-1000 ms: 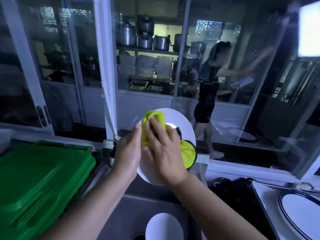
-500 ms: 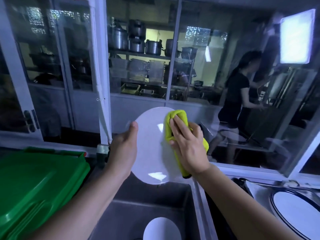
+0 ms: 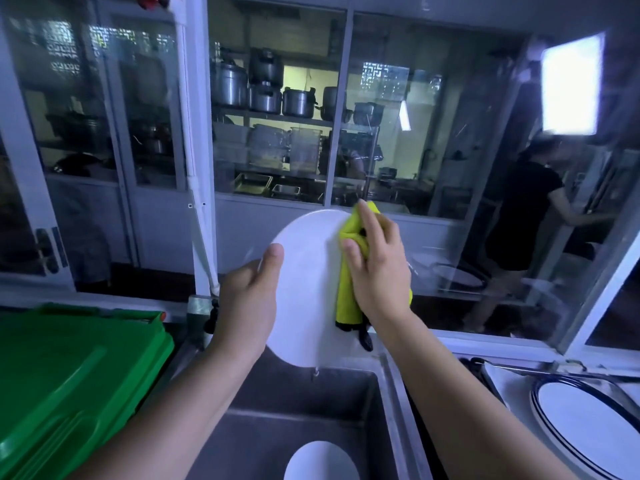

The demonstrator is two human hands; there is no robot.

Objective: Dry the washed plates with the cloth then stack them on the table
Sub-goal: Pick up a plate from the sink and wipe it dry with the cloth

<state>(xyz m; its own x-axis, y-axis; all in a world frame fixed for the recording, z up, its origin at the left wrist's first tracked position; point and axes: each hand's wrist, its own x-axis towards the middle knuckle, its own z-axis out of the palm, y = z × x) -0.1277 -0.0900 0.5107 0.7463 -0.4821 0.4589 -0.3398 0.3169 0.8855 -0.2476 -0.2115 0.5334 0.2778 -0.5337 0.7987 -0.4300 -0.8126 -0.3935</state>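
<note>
**Cloth on the right edge of a held plate**

A white plate is held nearly upright above the steel sink. The left hand grips its left rim: the thumb lies on the near face, while the other fingers are hidden behind the plate. The right hand clutches a bunched yellow cloth, fingers and thumb curled round it, and presses it against the plate's right edge. The cloth's lower end hangs below the palm. A second white plate lies in the sink basin. Blue-rimmed plates sit on the counter at right, well apart, and a green bin lid lies at left.
</note>
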